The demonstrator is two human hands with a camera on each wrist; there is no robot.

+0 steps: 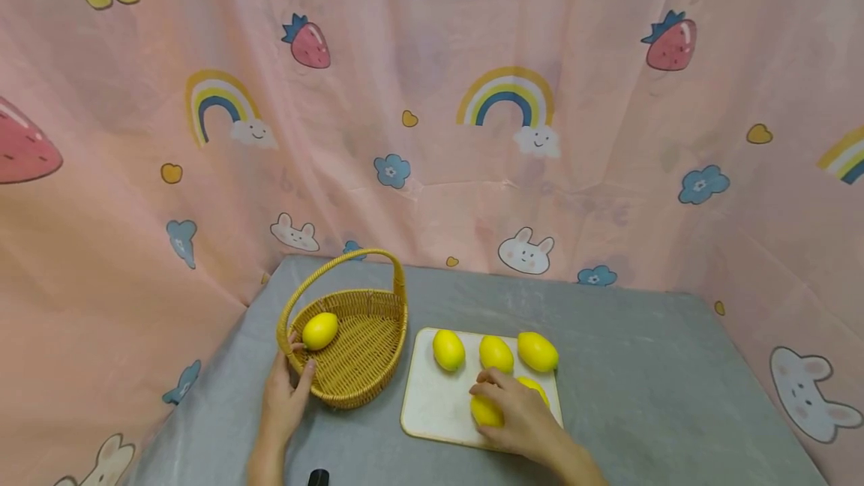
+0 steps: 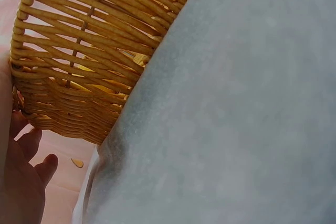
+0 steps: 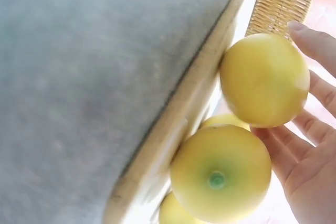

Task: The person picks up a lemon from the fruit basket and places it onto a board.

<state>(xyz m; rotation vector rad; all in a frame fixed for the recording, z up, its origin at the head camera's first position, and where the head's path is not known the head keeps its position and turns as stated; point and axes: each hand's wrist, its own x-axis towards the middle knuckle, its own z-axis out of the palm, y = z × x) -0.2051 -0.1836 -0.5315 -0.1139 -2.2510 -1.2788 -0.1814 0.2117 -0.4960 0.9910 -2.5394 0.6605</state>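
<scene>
My left hand (image 1: 286, 396) grips the near left rim of a wicker basket (image 1: 367, 373), close to the foot of its tall handle. One lemon (image 1: 320, 331) lies inside, against the left wall. In the left wrist view, fingers (image 2: 46, 169) show beside the basket's woven side (image 2: 79, 98). Over a white cutting board (image 1: 432, 415), my right hand (image 1: 523, 418) holds a lemon (image 1: 484, 412), fingers curled around it. The right wrist view has this lemon (image 3: 265, 80) between thumb and fingers, with another lemon (image 3: 220, 174) right beside it.
Toward the board's far edge sit three more lemons, at left (image 1: 448, 350), middle (image 1: 496, 355) and right (image 1: 538, 352). Another lemon (image 1: 535, 388) is partly hidden behind my right hand. A small black object (image 1: 319, 478) shows at the grey table's (image 1: 641, 396) near side. A pink patterned curtain (image 1: 432, 216) hangs behind.
</scene>
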